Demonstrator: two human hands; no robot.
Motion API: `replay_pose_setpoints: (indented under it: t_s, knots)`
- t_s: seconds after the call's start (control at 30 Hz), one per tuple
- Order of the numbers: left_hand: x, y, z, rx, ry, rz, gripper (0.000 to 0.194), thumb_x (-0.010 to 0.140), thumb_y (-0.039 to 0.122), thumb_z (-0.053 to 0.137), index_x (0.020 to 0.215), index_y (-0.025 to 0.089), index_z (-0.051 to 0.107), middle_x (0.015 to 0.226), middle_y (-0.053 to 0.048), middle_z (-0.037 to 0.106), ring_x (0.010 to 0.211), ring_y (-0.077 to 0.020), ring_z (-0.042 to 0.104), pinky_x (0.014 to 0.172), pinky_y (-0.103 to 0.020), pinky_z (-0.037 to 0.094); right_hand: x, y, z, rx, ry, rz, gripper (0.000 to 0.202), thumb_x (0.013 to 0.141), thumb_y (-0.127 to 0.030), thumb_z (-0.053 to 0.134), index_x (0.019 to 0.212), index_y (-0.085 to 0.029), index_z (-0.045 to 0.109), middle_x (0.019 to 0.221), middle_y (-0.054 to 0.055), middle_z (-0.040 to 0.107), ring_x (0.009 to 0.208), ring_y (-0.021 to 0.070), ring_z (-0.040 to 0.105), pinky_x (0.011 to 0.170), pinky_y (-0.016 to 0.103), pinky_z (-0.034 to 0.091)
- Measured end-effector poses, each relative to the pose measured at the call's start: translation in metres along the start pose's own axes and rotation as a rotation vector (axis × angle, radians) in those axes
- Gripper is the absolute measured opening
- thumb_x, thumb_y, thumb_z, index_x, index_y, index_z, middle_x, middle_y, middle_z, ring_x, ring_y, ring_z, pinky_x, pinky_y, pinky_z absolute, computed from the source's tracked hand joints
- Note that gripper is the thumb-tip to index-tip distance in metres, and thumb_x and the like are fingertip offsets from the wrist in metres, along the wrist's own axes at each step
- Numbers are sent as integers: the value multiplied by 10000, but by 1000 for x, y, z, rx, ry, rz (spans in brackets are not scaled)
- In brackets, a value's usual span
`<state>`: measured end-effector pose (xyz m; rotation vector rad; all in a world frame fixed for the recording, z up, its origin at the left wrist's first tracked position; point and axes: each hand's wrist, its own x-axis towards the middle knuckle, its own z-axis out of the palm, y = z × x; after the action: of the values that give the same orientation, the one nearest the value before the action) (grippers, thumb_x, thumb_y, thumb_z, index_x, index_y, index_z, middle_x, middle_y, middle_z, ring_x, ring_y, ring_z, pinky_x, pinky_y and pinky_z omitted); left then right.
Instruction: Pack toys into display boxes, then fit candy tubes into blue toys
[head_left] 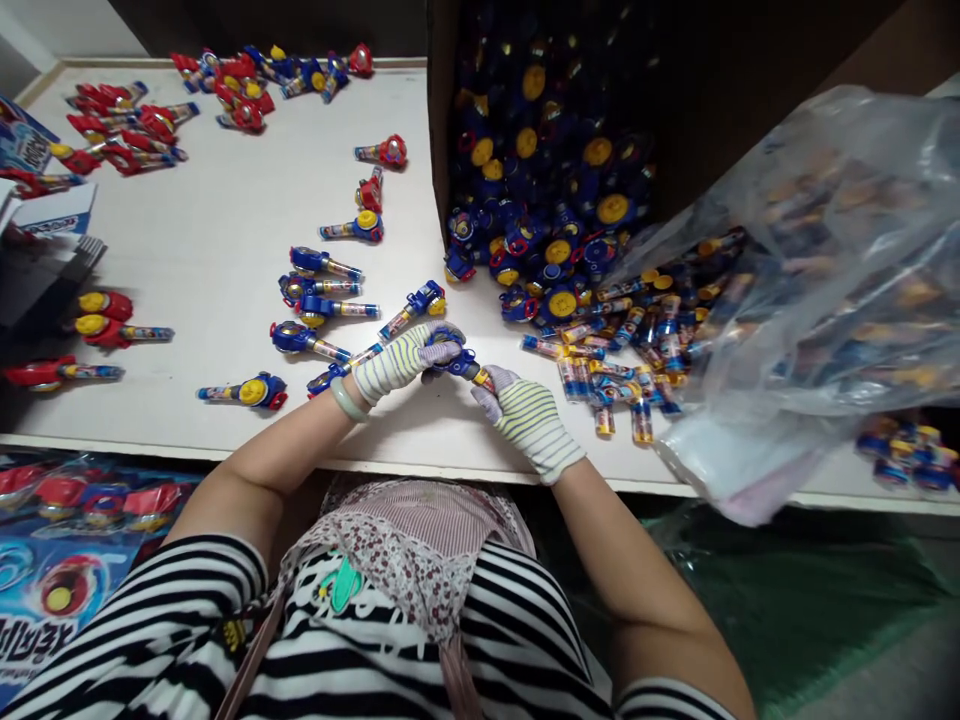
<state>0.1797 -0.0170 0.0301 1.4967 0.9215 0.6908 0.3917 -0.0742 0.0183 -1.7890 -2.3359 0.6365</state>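
Wearing a striped glove, my left hand (397,362) is closed around the round body of a blue toy (463,364). My right hand (531,420), gloved too, pinches the short yellow-ended tube (482,378) at the toy's other end. Tube and body meet in line between both hands; how firmly they are joined I cannot tell. Just beyond my left hand lies a blue toy with a tube (414,308). Another tubed blue toy (328,375) lies partly hidden beside my left wrist. To the right of my right hand are several loose printed tubes (577,378).
A dark box (437,120) full of blue toy bodies stands at the back. Clear plastic sheeting (832,260) covers more tubes on the right. Rows of blue toys (319,342) and red toys (157,122) lie leftward on the white table (225,260). Printed packs (67,590) sit below its edge.
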Motion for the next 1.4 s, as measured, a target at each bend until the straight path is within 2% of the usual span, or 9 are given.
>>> replay_pose_setpoints:
  t_s: [0.13, 0.3, 0.5, 0.7, 0.83, 0.9, 1.07, 1.27, 1.4]
  knots:
    - [-7, 10, -2, 89, -71, 0, 305, 917, 446, 598, 987, 151, 624, 778, -27, 608, 560, -94, 530, 507, -208, 439, -14, -1, 13, 348, -1, -10, 429, 964, -517, 406, 1085, -178, 641, 999, 120, 705, 780, 215, 622, 710, 315, 441]
    - [-9, 11, -8, 163, -123, 69, 402, 844, 444, 704, 1133, 176, 623, 962, -62, 655, 643, -107, 576, 544, -213, 476, -17, -2, 33, 1051, -253, 28, 664, 928, -720, 247, 986, -175, 623, 638, 17, 558, 483, 136, 420, 497, 264, 354]
    - [-9, 6, 8, 124, 35, -50, 353, 951, 495, 540, 1007, 155, 618, 688, -14, 580, 502, -97, 510, 438, -201, 387, -10, 2, 23, 428, 43, 76, 444, 871, -603, 538, 1020, -190, 610, 887, 91, 661, 778, 208, 600, 688, 294, 440]
    - [-7, 10, 4, 100, -107, 53, 417, 816, 457, 726, 1096, 163, 633, 949, -59, 662, 577, -75, 531, 483, -189, 423, -25, 0, 37, 1085, -317, -39, 656, 911, -763, 188, 826, -220, 547, 486, -78, 325, 407, 119, 278, 448, 243, 304]
    - [-2, 9, -3, 207, -33, -52, 345, 877, 469, 655, 1044, 167, 643, 717, -11, 602, 463, -74, 482, 395, -187, 359, -18, -4, 31, 808, -21, 112, 562, 818, -734, 496, 983, -208, 603, 757, 43, 589, 647, 166, 514, 576, 263, 385]
    - [-3, 10, -2, 170, -14, -98, 344, 916, 490, 596, 1033, 168, 631, 636, 8, 550, 432, -83, 469, 367, -191, 335, -19, -5, 28, 737, 35, 148, 518, 794, -692, 563, 981, -212, 609, 799, 50, 600, 690, 170, 525, 601, 263, 383]
    - [-11, 16, 4, 92, -74, 32, 351, 876, 456, 655, 1081, 174, 622, 881, -42, 644, 566, -87, 541, 483, -208, 437, -27, -3, 38, 1183, -348, 87, 661, 915, -730, 197, 884, -194, 583, 495, -81, 302, 398, 104, 245, 417, 235, 266]
    - [-10, 10, 10, 232, 54, -65, 332, 928, 468, 581, 1024, 154, 634, 729, -20, 600, 547, -101, 503, 489, -214, 403, -16, -2, 29, 787, 24, 173, 585, 767, -780, 552, 933, -220, 585, 799, 40, 584, 692, 164, 515, 593, 264, 384]
    - [-16, 0, 18, 83, 26, -10, 353, 884, 454, 639, 1078, 159, 633, 889, -59, 663, 654, -120, 566, 565, -217, 462, -24, -10, 38, 1113, -258, 105, 591, 862, -793, 355, 811, -228, 521, 573, -45, 409, 467, 113, 336, 451, 238, 292]
